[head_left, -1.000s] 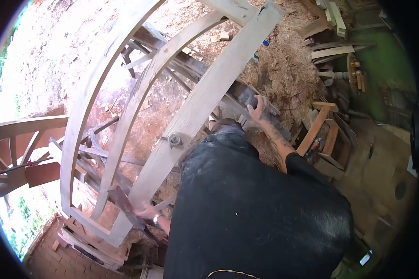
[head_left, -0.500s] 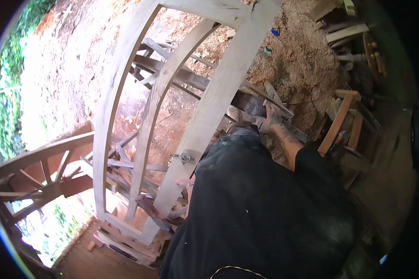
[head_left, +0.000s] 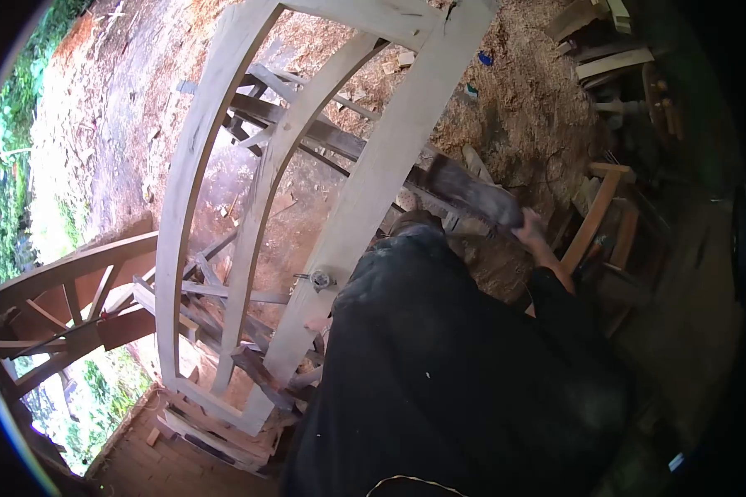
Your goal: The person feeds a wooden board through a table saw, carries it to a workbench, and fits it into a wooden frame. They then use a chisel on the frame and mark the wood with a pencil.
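Observation:
A large pale wooden frame with curved bars slants across the view in front of me. My right hand is closed around the near end of a dark wooden block, which is smeared by motion and lies right of the frame. My left hand is at the frame's straight rail, just below a metal clamp screw. My dark shirt hides most of that hand, and its fingers cannot be made out.
Wood shavings cover the ground. At the left stands a curved, spoked wooden piece. A reddish wooden stand and stacked offcuts are at the right. Trestle timbers run beneath the frame, and a wood piece sits at its lower end.
My right hand has moved right and slightly down, away from the frame, and the dark wooden block's end has come with it. My left hand stays by the rail. The view has shifted slightly.

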Action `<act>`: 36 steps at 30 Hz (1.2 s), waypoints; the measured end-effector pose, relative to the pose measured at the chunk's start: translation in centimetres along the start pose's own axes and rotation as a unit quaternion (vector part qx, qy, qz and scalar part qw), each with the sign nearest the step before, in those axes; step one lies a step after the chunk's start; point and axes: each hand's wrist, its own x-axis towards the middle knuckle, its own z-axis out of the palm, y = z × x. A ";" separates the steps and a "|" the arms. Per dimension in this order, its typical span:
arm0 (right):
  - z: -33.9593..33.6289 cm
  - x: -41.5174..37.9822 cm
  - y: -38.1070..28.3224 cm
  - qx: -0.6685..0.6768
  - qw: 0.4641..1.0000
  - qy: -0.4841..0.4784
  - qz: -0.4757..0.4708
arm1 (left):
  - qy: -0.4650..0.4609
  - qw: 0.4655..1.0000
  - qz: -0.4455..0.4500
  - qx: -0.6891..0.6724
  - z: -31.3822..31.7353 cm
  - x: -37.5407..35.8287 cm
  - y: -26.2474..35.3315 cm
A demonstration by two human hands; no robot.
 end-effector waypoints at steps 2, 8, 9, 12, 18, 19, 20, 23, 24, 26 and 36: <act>-0.4 -3.3 4.5 -0.004 0.999 -0.010 0.052 | 0.003 1.000 0.004 -0.013 -0.1 -0.2 -0.2; -0.5 -11.6 8.9 0.088 0.983 0.005 0.163 | 0.007 0.999 0.005 -0.052 0.0 -0.6 -1.3; 0.0 -12.1 8.6 0.101 0.979 0.017 0.176 | 0.010 0.998 0.009 -0.061 0.0 -0.8 -1.4; 2.4 -13.2 7.2 0.159 0.961 0.062 0.219 | 0.019 0.995 0.021 -0.100 -0.3 -1.4 -1.8; 1.9 -12.5 -0.2 0.235 0.957 0.087 0.149 | 0.015 0.987 0.031 -0.155 -1.3 -1.9 -2.8; 1.6 -11.9 -1.5 0.208 0.963 0.097 0.141 | 0.006 0.987 0.031 -0.159 -1.7 -1.8 -2.9; 1.0 -11.3 -3.1 0.251 0.958 0.099 0.099 | -0.013 0.987 0.029 -0.159 -2.6 -1.0 -3.2; -0.7 -9.1 -8.2 0.322 0.936 0.134 -0.040 | -0.026 0.985 0.032 -0.166 -3.4 -0.8 -3.4; -1.8 -8.8 -10.7 0.324 0.932 0.140 -0.082 | -0.028 0.984 0.036 -0.175 -3.8 -0.7 -3.7; -4.5 -8.7 -15.5 0.329 0.918 0.151 -0.164 | -0.022 0.980 0.037 -0.195 -4.5 -0.2 -3.9; -2.0 -2.4 -28.4 0.272 0.912 -0.023 -0.306 | 0.122 0.941 0.034 -0.313 -9.1 -1.2 -4.9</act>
